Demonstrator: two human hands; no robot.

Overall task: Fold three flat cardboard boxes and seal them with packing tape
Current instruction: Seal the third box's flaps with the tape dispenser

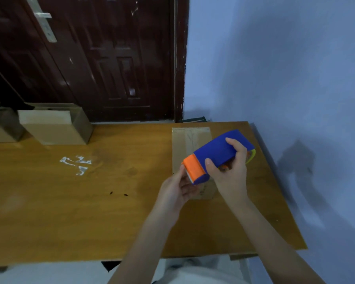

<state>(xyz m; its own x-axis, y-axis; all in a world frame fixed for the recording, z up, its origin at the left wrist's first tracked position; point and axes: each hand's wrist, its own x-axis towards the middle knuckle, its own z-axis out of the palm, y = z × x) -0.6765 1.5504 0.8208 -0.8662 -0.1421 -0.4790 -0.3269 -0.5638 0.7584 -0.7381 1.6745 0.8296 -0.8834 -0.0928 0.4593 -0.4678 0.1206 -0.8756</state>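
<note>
My right hand [229, 171] grips a blue tape dispenser [219, 150] with an orange cutter end, held just above a cardboard box [190, 140] on the right part of the wooden table [70, 201]. Tape runs along the box's top seam. My left hand [177, 187] is at the orange cutter end, its fingertips pinching at the tape edge there. Two folded cardboard boxes stand at the far left of the table, one [53, 125] fully in view, the other [2, 126] cut off by the frame edge.
A dark wooden door [90, 58] stands behind the table, and a blue wall [285, 78] runs along its right side. White tape scraps [77, 163] are stuck to the table's middle. The table's right edge is close to the taped box.
</note>
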